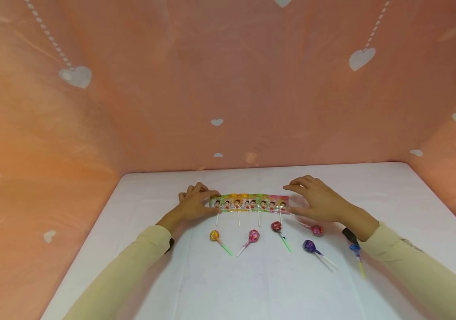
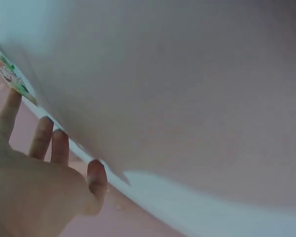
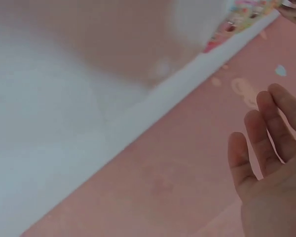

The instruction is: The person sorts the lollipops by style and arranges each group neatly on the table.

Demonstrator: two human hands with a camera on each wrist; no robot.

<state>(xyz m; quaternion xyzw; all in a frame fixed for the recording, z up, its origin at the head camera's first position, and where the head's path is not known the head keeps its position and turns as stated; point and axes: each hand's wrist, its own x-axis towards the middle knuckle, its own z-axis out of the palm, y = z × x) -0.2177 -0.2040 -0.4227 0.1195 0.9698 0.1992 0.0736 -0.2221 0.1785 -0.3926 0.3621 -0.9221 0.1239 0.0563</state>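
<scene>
A row of flat lollipops in clear printed wrappers [image 1: 237, 202], green, yellow and pink, lies side by side with white sticks pointing toward me. At its left end, my left hand [image 1: 191, 205] has thumb and index finger spread around the green wrapper's edges, touching it. In the left wrist view, the index fingertip meets that wrapper [image 2: 12, 78] while the other fingers stay fairly straight. Around the pink right end, my right hand [image 1: 320, 200] is spread, its thumb near the lower edge and its index finger above. The right wrist view shows relaxed fingers [image 3: 256, 143] apart from the wrappers [image 3: 237, 22].
Nearer me lie round lollipops: yellow [image 1: 214, 235], pink [image 1: 253, 235], red [image 1: 276, 226] and purple [image 1: 309, 246]. Another pink one [image 1: 316, 230] and a blue one [image 1: 354, 247] lie by my right wrist. Orange cloth [image 1: 228, 89] with hearts walls the white table [image 1: 228, 289].
</scene>
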